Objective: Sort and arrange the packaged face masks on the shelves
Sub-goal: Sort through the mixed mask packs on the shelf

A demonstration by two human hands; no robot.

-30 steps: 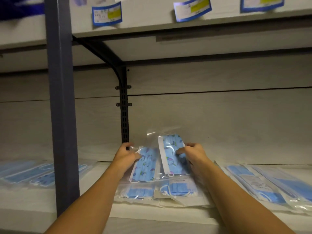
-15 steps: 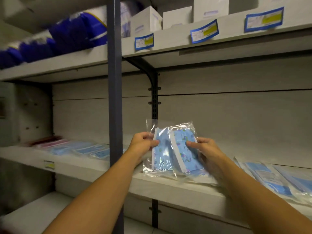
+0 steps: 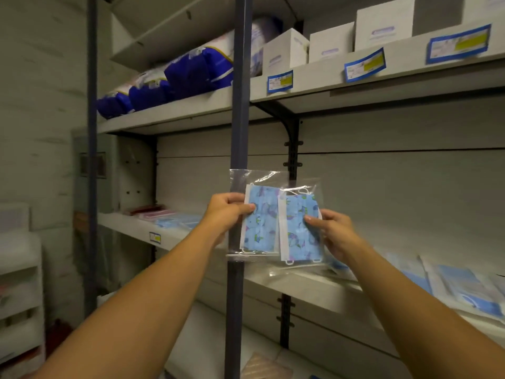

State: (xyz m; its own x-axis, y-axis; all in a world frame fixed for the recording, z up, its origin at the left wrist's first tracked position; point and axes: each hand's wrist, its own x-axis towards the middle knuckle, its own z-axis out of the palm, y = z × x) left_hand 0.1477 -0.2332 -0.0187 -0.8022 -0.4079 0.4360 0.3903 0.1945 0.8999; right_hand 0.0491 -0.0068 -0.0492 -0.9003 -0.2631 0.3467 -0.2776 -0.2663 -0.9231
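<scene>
Clear plastic wraps two packs of blue patterned face masks, both held up in the air in front of the shelving. The left hand [image 3: 226,212] has its grip clamped on the left pack [image 3: 259,217], thumb across the front near the pack's left edge and fingers curled behind. The right hand [image 3: 334,232] has its grip clamped on the right pack [image 3: 299,228], fingertips pressing the front at its right edge. The two packs overlap slightly between the hands, the right one lying in front and sitting a little lower. Both stand roughly upright, ear loops showing white at top and bottom.

Just behind the left hand's grip runs a dark blue upright post [image 3: 240,105]. Below and beyond the right hand's grip lies the middle shelf [image 3: 308,289], with more packaged masks [image 3: 464,291] spread flat to the right of that hand; they are blurred. Left of the left hand, further along that shelf level, lie other flat packs [image 3: 175,221], some blue and some reddish, too soft to make out. Above both hands the upper shelf [image 3: 314,86] carries white boxes [image 3: 330,42], blue-edged labels [image 3: 364,65] on its front lip, and bulky blue and white bags [image 3: 175,80] to the upper left.
</scene>
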